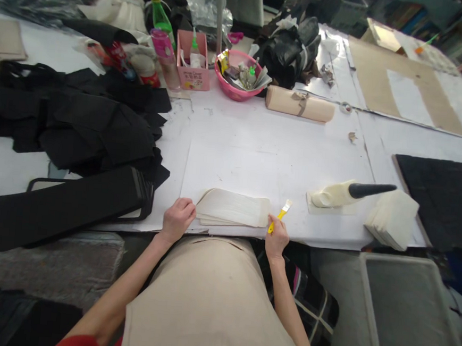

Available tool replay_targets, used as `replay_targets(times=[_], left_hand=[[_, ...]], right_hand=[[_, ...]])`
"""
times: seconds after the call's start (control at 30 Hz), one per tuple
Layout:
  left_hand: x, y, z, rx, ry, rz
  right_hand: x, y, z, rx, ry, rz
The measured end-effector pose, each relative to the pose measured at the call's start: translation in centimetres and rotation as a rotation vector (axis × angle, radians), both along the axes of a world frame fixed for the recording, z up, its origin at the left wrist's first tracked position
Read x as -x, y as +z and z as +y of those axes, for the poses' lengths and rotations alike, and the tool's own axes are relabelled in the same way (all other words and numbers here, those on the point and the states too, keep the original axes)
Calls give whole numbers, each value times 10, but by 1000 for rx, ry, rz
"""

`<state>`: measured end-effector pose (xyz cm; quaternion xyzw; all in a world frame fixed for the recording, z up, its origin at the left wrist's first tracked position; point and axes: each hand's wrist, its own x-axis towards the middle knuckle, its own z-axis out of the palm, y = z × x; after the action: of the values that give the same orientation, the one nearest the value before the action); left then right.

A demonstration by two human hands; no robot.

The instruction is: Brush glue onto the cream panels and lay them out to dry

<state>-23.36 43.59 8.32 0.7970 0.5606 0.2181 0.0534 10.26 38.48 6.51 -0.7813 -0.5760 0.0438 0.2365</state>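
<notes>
A small stack of pale cream sheets (234, 208) lies near the table's front edge, its top piece curling up at the left. My left hand (178, 219) has its fingers closed at the stack's left end, pinching the corner of a sheet. At the opposite end, my right hand (277, 238) is closed around a small brush (280, 217) with a yellow handle and pale bristles pointing away from me. Those right fingertips also meet the stack's right edge. Whether they grip a sheet as well is hidden.
Black fabric pieces (99, 125) and long black panels (64, 208) lie left. To the right are a cream bottle with a black nozzle (335, 194), pale cut pieces (393, 220) and a black board (445, 200). Behind stand a pink basin (237, 92) and a tied roll (284, 101).
</notes>
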Motion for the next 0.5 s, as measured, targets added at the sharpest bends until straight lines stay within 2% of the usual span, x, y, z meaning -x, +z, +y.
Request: replay_targets(times=[0.07,0.23,0.37,0.5], left_hand=[[-1,0,-1,-9,-2,13],[0,-4,-2,0,2,2],[0,-9,-4,-12,-11,-2],[-2,-10,-6,-29,-18,-11]], right_hand=[[15,16,14,-26,96,23],[78,50,61,97,515,22],[117,64,101,149,683,-74],[130,71,134,208,873,-103]])
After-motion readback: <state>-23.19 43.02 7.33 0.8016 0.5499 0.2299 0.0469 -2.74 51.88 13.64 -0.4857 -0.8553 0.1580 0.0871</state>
